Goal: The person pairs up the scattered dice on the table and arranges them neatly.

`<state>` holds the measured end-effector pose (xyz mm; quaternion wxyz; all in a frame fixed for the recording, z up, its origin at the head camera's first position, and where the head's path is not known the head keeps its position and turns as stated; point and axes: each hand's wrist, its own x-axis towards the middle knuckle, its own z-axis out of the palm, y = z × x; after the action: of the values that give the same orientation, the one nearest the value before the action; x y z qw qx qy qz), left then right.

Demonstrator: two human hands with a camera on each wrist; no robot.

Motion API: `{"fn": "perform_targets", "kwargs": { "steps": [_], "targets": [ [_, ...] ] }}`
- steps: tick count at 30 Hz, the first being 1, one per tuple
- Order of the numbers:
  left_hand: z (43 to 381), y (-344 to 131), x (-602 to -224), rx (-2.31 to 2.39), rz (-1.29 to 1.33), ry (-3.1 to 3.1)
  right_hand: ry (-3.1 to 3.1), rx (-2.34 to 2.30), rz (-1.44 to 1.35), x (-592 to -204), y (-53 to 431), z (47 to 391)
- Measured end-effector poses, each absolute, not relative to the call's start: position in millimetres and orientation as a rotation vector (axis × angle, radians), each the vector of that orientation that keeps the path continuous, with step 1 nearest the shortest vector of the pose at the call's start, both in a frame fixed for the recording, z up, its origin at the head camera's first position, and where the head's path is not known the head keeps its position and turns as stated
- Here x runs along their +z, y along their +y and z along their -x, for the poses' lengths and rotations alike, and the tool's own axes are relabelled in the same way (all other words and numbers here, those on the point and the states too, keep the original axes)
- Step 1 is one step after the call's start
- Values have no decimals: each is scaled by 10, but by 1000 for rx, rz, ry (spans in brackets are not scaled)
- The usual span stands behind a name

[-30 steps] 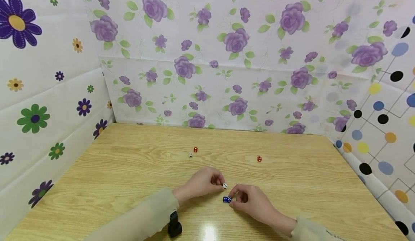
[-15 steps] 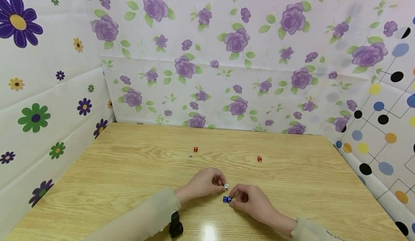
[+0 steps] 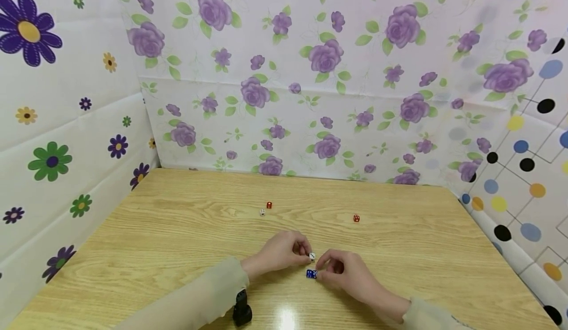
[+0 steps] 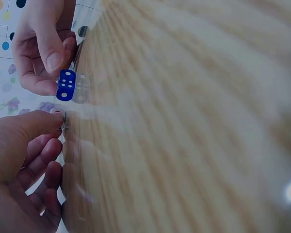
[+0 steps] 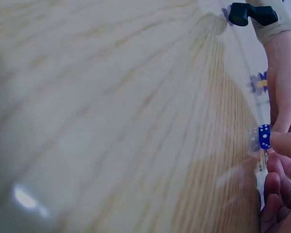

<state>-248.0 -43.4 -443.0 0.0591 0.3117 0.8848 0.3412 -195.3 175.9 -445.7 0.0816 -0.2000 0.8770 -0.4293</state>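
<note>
In the head view my left hand [image 3: 284,248] pinches a white die [image 3: 312,256] between thumb and index finger, just beyond two blue dice [image 3: 312,274]. The blue pair stand side by side on the table, touching. My right hand [image 3: 348,273] curls thumb and index finger at the right-hand blue die, their tips against it. The left wrist view has the blue dice [image 4: 66,85] by the right hand's fingertips, while the white die [image 4: 58,113] is mostly covered by the left thumb. From the right wrist, the right thumb [image 5: 286,144] partly hides the blue dice [image 5: 265,136].
Farther back on the wooden table [image 3: 186,206] lie a red die [image 3: 269,205] and a white die close together. Another red die [image 3: 356,218] sits to their right. A black device [image 3: 241,310] hangs at the left wrist. Patterned sheets [image 3: 328,98] wall the table's back and sides.
My left hand has slid slightly rightward with the white die, nearer to my right hand. The right hand's fingertips have shifted a little; the blue dice stay in place.
</note>
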Motion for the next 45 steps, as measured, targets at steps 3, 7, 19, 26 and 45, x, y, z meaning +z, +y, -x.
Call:
{"fn": "perform_targets", "kwargs": {
  "steps": [3, 7, 19, 26, 45],
  "targets": [
    [2474, -431, -4423, 1040, -939, 2674, 2644, -1283, 581, -4443, 1767, 1979],
    [2469, -429, -4412, 1055, -929, 2661, 2702, -1261, 568, -4443, 1764, 2017],
    [2465, -393, -4421, 1088, -939, 2629, 2771, -1213, 520, -4491, 1741, 2080],
    [2465, -385, -4425, 1099, -932, 2621, 2774, -1212, 510, -4487, 1733, 2082],
    [2465, -386, -4422, 1106, -940, 2617, 2826, -1167, 492, -4505, 1708, 2094]
  ]
}}
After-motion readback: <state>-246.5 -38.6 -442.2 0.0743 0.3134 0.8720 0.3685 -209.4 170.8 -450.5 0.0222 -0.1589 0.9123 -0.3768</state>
